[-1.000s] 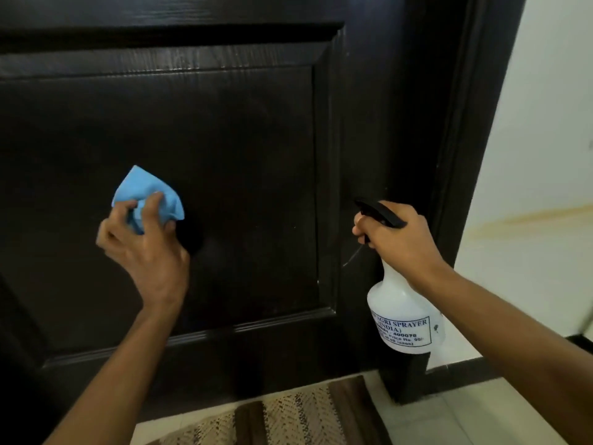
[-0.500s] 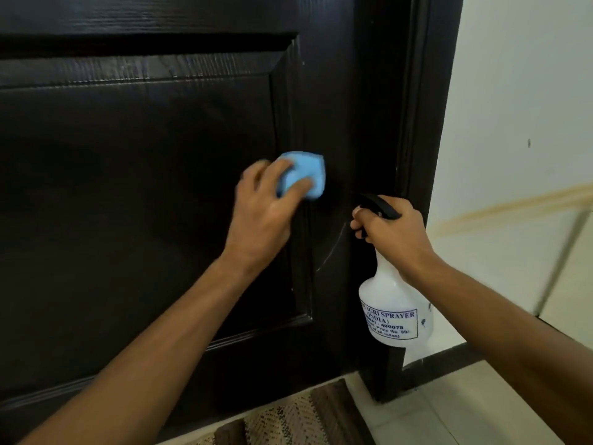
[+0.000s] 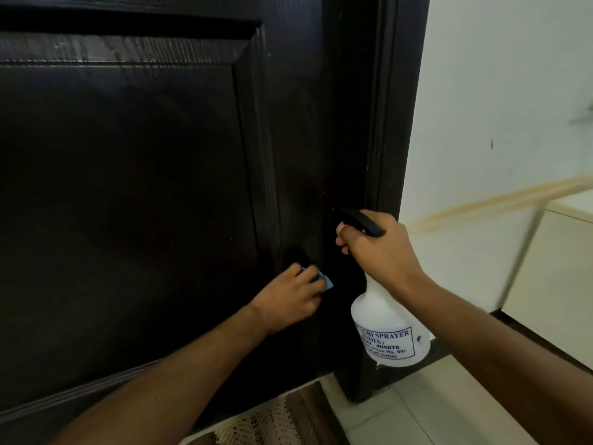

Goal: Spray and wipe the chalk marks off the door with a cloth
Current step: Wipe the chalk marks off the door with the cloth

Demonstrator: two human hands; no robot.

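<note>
Moved my left hand (image 3: pixel 290 297) down the door's (image 3: pixel 128 187) right stile since half a second back; it had been up by the panel's moulded edge, now it sat low, level with the neck of the spray bottle (image 3: pixel 390 332). Cloth (image 3: pixel 99 282) was balled under the fingers, pressed on the stile, only a blue corner showing. A faint curved chalk line had shown on that stile half a second earlier. Couldn't see it here, though that spot was dark and partly covered by the hand.

Right hand (image 3: pixel 382 252) gripped the bottle by its black trigger head, nozzle toward the door, bottle hanging just beside the frame. Couldn't tell if the trigger was squeezed.

Status, best guess: panel looked clean, no marks visible on it. Stile pass underway. Left to do: finish the stile, check the lower rail, which was too dark to judge. Striped mat (image 3: pixel 272 419) lay at the door's foot.
</note>
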